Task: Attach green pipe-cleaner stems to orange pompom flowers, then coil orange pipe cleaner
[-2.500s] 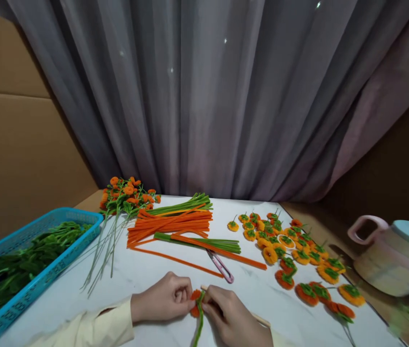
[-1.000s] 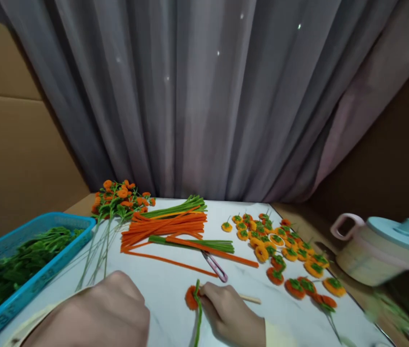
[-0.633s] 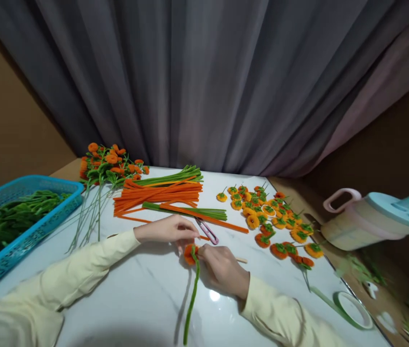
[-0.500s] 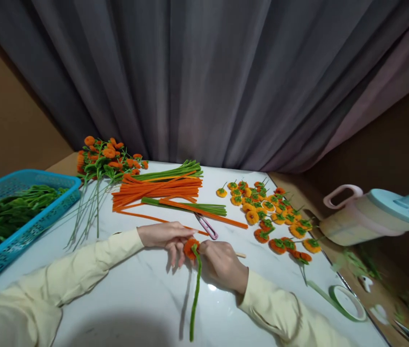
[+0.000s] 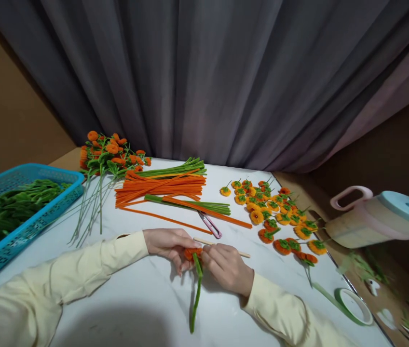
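Observation:
Both hands meet near the front middle of the white table (image 5: 146,299). My left hand (image 5: 170,243) pinches a small orange pipe-cleaner flower (image 5: 192,252) from the left. My right hand (image 5: 228,266) closes on the same flower from the right, and a thin wooden stick (image 5: 242,253) runs under its fingers. A green fuzzy stem (image 5: 195,296) hangs from the flower toward me. Small pink scissors (image 5: 211,225) lie just beyond the hands.
Loose orange and green pipe cleaners (image 5: 164,185) lie at the back. Several finished orange flowers (image 5: 273,212) spread on the right. A stemmed bunch (image 5: 108,156) and a blue basket (image 5: 27,231) of green leaves sit left. A pink jug (image 5: 378,217) and green tape roll (image 5: 354,306) stand right.
My left hand came back from close to the camera and closed on the flower again. The view tilted down, showing more table and the tape roll. The stick's far end now shows left of my right hand.

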A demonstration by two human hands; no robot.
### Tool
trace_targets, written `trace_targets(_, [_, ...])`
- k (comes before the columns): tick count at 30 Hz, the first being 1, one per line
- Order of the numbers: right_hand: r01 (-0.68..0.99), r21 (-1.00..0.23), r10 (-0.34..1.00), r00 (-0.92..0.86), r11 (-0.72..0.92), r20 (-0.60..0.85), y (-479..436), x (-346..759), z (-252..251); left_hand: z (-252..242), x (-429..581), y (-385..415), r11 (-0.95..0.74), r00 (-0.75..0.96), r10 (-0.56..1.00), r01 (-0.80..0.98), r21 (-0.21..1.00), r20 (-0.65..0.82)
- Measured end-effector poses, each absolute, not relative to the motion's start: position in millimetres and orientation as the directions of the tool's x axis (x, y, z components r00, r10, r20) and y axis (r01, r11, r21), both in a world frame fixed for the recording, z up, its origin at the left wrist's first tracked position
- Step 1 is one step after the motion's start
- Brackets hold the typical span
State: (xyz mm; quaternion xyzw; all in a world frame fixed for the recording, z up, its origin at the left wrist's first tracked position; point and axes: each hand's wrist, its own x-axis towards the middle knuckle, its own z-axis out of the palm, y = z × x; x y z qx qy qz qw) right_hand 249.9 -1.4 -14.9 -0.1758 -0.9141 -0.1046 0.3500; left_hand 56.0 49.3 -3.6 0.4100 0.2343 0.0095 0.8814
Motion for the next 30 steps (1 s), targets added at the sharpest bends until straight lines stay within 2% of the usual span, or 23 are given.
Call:
trace_targets(3, [0.429, -0.115, 0.368, -0.570, 0.896, 0.734, 0.1, 252.1, -16.1, 22.9, 51.3, 51.1, 0.456, 0.850, 0.367, 0.189, 0.870, -0.377])
trace_targets(5, [0.446, -0.238, 0.449, -0.459, 0.863, 0.767, 0.6, 253.1, -15.5, 43.4, 46.3, 49.7, 0.202, 0.807, 0.495, 0.255, 0.945, -0.324])
trace_targets(6, [0.450, -0.284, 0.483, -0.424, 0.846, 0.766, 0.6, 253.2, -14.8, 53.3, 43.3, 47.5, 0.024, 0.771, 0.586, 0.291, 0.956, -0.249])
trace_targets(8, [0.461, -0.346, 0.540, -0.403, 0.817, 0.739, 0.5, 252.6, -13.1, 70.4, 37.4, 39.9, -0.353, 0.704, 0.710, 0.355, 0.866, 0.001])
trace_targets(10, [0.492, -0.389, 0.604, -0.423, 0.779, 0.676, 0.6, 250.9, -11.5, 82.2, 32.6, 29.3, -0.601, 0.671, 0.708, 0.409, 0.687, 0.220])
trace_targets(13, [0.543, -0.398, 0.662, -0.480, 0.739, 0.575, 1.6, 248.2, -10.3, 90.6, 29.3, 14.5, -0.771, 0.691, 0.611, 0.409, 0.488, 0.386])
trace_targets(17, [0.601, -0.359, 0.694, -0.541, 0.714, 0.476, 3.2, 246.3, -11.2, 92.3, 29.5, 7.2, -0.862, 0.775, 0.493, 0.373, 0.344, 0.396])
trace_targets(20, [0.654, -0.306, 0.717, -0.569, 0.692, 0.403, 3.0, 245.2, -13.1, 92.2, 31.0, 8.9, -0.855, 0.768, 0.497, 0.356, 0.377, 0.403])
trace_targets(22, [0.680, -0.287, 0.734, -0.579, 0.675, 0.355, 2.3, 244.4, -14.5, 92.0, 33.2, 11.8, -0.792, 0.720, 0.564, 0.334, 0.511, 0.404])
trace_targets(23, [0.689, -0.290, 0.745, -0.579, 0.664, 0.332, 2.1, 244.4, -15.2, 91.5, 34.8, 13.9, -0.719, 0.684, 0.624, 0.315, 0.619, 0.377])
trace_targets(24, [0.696, -0.301, 0.757, -0.575, 0.652, 0.312, 2.0, 244.6, -15.8, 90.3, 36.7, 16.8, -0.600, 0.653, 0.691, 0.280, 0.749, 0.310])
trace_targets(26, [0.706, -0.338, 0.782, -0.555, 0.623, 0.283, 3.1, 246.4, -16.5, 83.9, 41.0, 24.8, -0.215, 0.623, 0.778, 0.139, 0.967, 0.083])
trace_targets(27, [0.709, -0.358, 0.794, -0.543, 0.608, 0.272, 4.3, 247.9, -16.5, 78.0, 43.2, 30.0, 0.023, 0.646, 0.762, 0.040, 0.999, -0.043])
trace_targets(28, [0.713, -0.377, 0.807, -0.531, 0.591, 0.259, 6.0, 249.9, -16.2, 70.0, 45.0, 35.9, 0.221, 0.656, 0.744, -0.068, 0.973, -0.124])
trace_targets(30, [0.733, -0.401, 0.835, -0.502, 0.550, 0.226, 10.4, 254.9, -14.0, 48.7, 47.5, 48.5, 0.476, 0.690, 0.696, -0.237, 0.847, -0.199])
